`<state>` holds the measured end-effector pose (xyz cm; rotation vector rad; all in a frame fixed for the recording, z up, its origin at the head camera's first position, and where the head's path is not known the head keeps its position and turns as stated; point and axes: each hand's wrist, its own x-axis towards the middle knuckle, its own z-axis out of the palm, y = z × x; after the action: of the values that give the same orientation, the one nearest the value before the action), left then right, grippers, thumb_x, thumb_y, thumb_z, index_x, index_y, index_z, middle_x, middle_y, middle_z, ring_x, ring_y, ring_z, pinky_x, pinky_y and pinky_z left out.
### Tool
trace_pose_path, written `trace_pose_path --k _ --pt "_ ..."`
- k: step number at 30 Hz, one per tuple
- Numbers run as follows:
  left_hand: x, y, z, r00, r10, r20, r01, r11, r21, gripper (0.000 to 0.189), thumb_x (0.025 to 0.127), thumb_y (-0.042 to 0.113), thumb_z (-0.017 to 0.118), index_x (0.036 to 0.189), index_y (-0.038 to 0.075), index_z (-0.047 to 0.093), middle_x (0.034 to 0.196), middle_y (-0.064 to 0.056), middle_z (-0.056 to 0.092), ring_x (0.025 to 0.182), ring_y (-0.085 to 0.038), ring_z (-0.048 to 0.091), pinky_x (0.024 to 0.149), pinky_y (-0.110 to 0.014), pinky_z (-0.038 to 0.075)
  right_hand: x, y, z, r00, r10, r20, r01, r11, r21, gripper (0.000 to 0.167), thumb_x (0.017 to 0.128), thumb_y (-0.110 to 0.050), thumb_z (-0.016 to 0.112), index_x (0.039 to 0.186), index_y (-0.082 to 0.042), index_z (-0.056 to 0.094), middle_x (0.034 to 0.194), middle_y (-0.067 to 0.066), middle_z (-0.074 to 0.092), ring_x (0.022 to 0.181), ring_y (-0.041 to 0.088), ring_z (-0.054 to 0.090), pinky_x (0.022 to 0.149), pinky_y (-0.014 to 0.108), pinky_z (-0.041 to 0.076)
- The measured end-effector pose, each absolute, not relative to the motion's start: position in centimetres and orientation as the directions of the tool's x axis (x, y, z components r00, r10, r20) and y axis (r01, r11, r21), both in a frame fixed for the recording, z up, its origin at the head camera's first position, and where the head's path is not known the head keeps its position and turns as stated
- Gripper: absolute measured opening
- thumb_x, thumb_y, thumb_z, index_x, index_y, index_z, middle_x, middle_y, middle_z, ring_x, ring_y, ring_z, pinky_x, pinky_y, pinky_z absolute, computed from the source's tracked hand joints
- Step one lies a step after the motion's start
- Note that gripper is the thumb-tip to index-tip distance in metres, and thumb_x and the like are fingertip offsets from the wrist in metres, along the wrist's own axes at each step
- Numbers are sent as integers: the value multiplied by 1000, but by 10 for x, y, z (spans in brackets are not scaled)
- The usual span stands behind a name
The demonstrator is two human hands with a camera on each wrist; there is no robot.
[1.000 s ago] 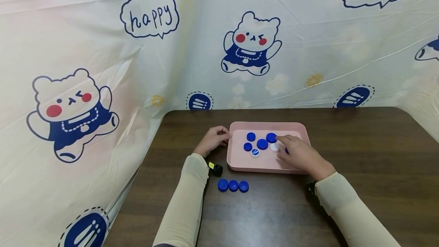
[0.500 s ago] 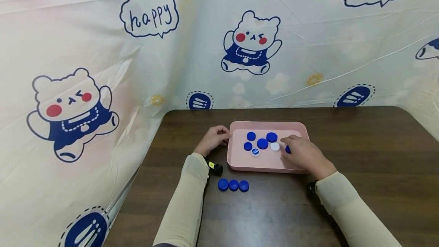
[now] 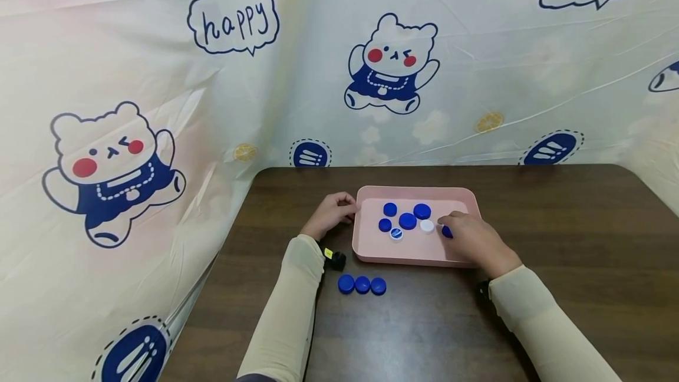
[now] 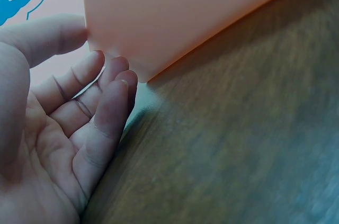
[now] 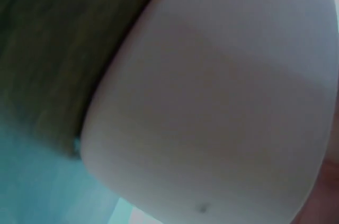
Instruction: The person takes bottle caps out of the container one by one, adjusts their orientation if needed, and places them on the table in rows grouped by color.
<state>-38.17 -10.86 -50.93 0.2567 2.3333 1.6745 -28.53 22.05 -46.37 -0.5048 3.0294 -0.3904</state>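
On the wooden table stands a pink tray (image 3: 414, 258) with several blue bottle caps (image 3: 407, 221) in it. A white cap (image 3: 427, 226) and a blue-and-white cap (image 3: 396, 234) lie among them. My left hand (image 3: 330, 215) is at the tray's left edge. In the left wrist view its thumb (image 4: 58, 36) and loosely bent fingers touch the tray's corner. Inside the tray's right part, my right hand (image 3: 474, 240) has its fingers bent around one blue cap (image 3: 447, 231), which is partly hidden. The right wrist view is filled by a blurred pale surface (image 5: 212, 102).
Three blue caps (image 3: 362, 285) stand in a row on the table (image 3: 424, 323) in front of the tray. A small black device with a yellow label (image 3: 334, 259) sits at the left wrist. Behind the table hangs a printed curtain (image 3: 313, 75).
My right hand has drawn back to the right, away from the upper blue cap and the white cap, and its fingers have closed in around the rightmost blue cap. The left hand stays put.
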Motion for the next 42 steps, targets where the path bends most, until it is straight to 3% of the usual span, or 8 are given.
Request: trace_pose_path --k 8,20,29,42 --pt "-381 -108 -510 -952 289 -101 -3 319 948 18 91 24 69 98 8 65 96 -12 64 87 -27 63 76 -36 55 -286 224 -465 -939 -344 -1 -333 909 -251 37 87 -6 70 123 -2 65 118 20 64 111 39 58 95 56 43" --pt "-381 -107 -509 -952 296 -82 16 315 949 18 91 23 69 98 8 65 95 -12 64 85 -26 63 75 -36 56 -287 228 -462 -941 -338 -23 -321 911 -259 40 86 -7 72 125 -2 64 118 20 63 108 37 59 95 57 43" --pt "-381 -108 -511 -951 297 -88 9 312 950 18 91 24 69 98 8 65 96 -12 64 86 -26 63 75 -36 55 -287 228 -462 -950 -312 6 -303 916 -263 35 88 -14 68 121 -4 66 107 15 65 91 28 60 89 55 48" --pt "-383 -108 -513 -951 299 -80 17 311 950 18 91 23 69 98 6 65 95 -13 64 85 -27 63 75 -36 56 -286 228 -451 -958 -287 14 -281 927 -250 33 89 -16 67 120 -2 67 110 19 62 93 34 62 88 56 48"
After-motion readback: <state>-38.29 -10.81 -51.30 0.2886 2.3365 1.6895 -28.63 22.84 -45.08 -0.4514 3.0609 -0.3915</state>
